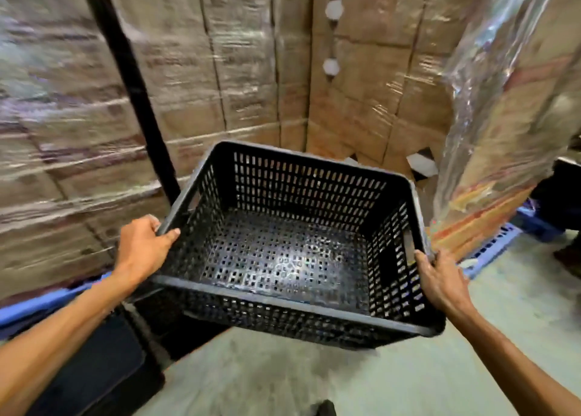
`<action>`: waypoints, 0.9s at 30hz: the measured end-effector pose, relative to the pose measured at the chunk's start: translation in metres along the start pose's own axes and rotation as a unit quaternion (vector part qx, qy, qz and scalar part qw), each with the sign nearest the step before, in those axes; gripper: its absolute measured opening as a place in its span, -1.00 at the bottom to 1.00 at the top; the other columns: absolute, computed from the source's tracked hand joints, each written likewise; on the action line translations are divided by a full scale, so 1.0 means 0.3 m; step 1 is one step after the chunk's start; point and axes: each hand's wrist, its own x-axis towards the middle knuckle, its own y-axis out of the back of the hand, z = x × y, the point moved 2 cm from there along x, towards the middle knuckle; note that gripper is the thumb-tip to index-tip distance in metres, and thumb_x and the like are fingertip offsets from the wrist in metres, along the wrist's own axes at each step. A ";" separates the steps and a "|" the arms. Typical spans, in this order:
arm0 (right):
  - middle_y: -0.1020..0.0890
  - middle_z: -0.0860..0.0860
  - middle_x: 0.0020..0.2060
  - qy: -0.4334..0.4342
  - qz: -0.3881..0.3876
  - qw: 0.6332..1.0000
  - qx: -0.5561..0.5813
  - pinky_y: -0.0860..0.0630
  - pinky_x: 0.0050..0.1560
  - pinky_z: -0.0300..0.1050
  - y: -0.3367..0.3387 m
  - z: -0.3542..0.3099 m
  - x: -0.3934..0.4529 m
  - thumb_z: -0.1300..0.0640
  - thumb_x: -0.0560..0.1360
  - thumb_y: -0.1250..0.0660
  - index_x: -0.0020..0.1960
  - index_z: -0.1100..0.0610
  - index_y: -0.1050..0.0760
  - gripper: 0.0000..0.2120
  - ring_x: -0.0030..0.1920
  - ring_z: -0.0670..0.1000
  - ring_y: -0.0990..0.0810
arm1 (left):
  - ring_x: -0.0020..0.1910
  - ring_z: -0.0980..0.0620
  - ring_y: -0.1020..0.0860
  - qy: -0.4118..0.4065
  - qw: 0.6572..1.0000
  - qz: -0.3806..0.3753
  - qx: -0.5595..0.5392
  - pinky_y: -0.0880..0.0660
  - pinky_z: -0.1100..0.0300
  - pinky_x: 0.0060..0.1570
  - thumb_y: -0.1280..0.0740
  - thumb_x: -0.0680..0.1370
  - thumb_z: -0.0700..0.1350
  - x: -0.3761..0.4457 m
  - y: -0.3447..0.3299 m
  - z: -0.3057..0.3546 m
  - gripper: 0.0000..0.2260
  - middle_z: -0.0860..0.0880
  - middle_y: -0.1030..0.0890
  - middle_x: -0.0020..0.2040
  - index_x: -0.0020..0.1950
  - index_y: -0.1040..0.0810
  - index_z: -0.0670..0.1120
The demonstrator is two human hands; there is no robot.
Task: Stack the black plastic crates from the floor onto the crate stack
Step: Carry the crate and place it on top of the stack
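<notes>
An empty black perforated plastic crate (283, 299) fills the middle of the head view, held off the floor and tilted slightly. My left hand (143, 249) grips its left rim near the front corner, thumb over the edge. My right hand (438, 278) grips the right rim beside the handle slot. Under and left of the held crate, dark crate shapes (103, 362) stand on the floor; they are blurred and partly hidden by my left arm.
Shrink-wrapped cardboard boxes (220, 79) on blue pallets (490, 249) wall in the back and left. A wrapped pallet load (509, 126) stands at the right. A dark upright post (132, 79) rises at the left. Pale concrete floor (314, 381) lies below.
</notes>
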 end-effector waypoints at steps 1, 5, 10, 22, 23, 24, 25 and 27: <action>-0.57 0.37 -0.05 0.021 0.003 1.000 0.002 -0.30 -0.15 0.03 -0.013 -0.061 0.001 -0.05 0.54 -0.16 -0.06 0.30 -0.39 -0.63 0.02 0.33 -0.53 | -0.33 -0.20 -0.47 0.013 1.000 0.021 -0.009 -0.24 0.04 -0.30 -0.47 0.39 -0.10 0.008 0.062 -0.033 -0.62 -0.17 -0.42 -0.48 -0.46 -0.31 -0.15; -0.58 0.34 -0.15 0.087 -0.003 0.996 0.026 -0.35 -0.15 0.04 -0.092 -0.303 0.006 -0.09 0.51 -0.16 -0.21 0.26 -0.37 -0.60 -0.04 0.33 -0.54 | -0.38 -0.19 -0.51 0.070 0.992 0.092 -0.053 -0.36 0.02 -0.34 -0.47 0.37 -0.09 0.016 0.275 -0.164 -0.67 -0.16 -0.48 -0.49 -0.42 -0.38 -0.19; -0.46 0.09 -0.40 0.163 -0.035 0.985 0.053 -0.36 -0.33 -0.01 -0.235 -0.589 -0.018 -0.04 0.54 -0.17 -0.31 0.16 -0.31 -0.65 -0.31 0.16 -0.46 | -0.45 -0.25 -0.55 0.127 0.975 0.151 -0.100 -0.53 -0.17 -0.45 -0.40 0.24 0.13 0.046 0.418 -0.455 -0.69 -0.13 -0.44 -0.51 -0.43 -0.33 0.01; -0.60 0.29 -0.19 0.248 -0.090 0.964 0.022 -0.38 -0.29 -0.01 -0.791 -1.046 0.233 -0.09 0.52 -0.19 -0.20 0.20 -0.39 -0.65 -0.18 0.24 -0.55 | -0.47 -0.07 -0.27 0.249 0.937 0.243 -0.041 -0.19 0.05 -0.42 -0.46 0.40 -0.17 0.174 0.371 -0.673 -0.56 0.00 -0.29 -0.54 -0.46 -0.20 -0.09; -0.60 0.29 -0.16 0.249 -0.095 0.964 0.017 -0.38 -0.27 0.00 -0.846 -1.072 0.275 -0.10 0.52 -0.19 -0.15 0.22 -0.42 -0.64 -0.15 0.26 -0.56 | -0.46 -0.07 -0.29 0.258 0.934 0.245 -0.038 -0.20 0.05 -0.42 -0.46 0.40 -0.16 0.211 0.343 -0.684 -0.57 0.00 -0.30 -0.54 -0.46 -0.21 -0.09; -0.61 0.30 -0.14 0.251 -0.103 0.962 0.008 -0.39 -0.26 0.01 -0.910 -1.106 0.327 -0.10 0.52 -0.19 -0.12 0.24 -0.43 -0.63 -0.13 0.27 -0.56 | -0.46 -0.08 -0.31 0.270 0.930 0.245 -0.039 -0.25 0.04 -0.41 -0.46 0.40 -0.16 0.261 0.302 -0.708 -0.57 0.00 -0.32 -0.55 -0.46 -0.22 -0.08; -0.61 0.31 -0.14 0.255 -0.110 0.961 0.001 -0.40 -0.25 0.01 -0.970 -1.138 0.380 -0.09 0.52 -0.19 -0.11 0.24 -0.44 -0.63 -0.13 0.27 -0.56 | -0.45 -0.08 -0.34 0.280 0.927 0.246 -0.044 -0.29 0.03 -0.40 -0.46 0.40 -0.16 0.311 0.258 -0.733 -0.58 -0.02 -0.34 -0.54 -0.46 -0.23 -0.07; -0.62 0.31 -0.13 0.258 -0.128 0.958 -0.009 -0.40 -0.25 0.00 -1.090 -1.201 0.488 -0.07 0.53 -0.20 -0.06 0.25 -0.46 -0.65 -0.16 0.25 -0.56 | -0.42 -0.10 -0.37 0.306 0.922 0.235 -0.035 -0.29 0.03 -0.37 -0.46 0.41 -0.14 0.414 0.172 -0.768 -0.60 -0.05 -0.36 -0.51 -0.44 -0.25 -0.08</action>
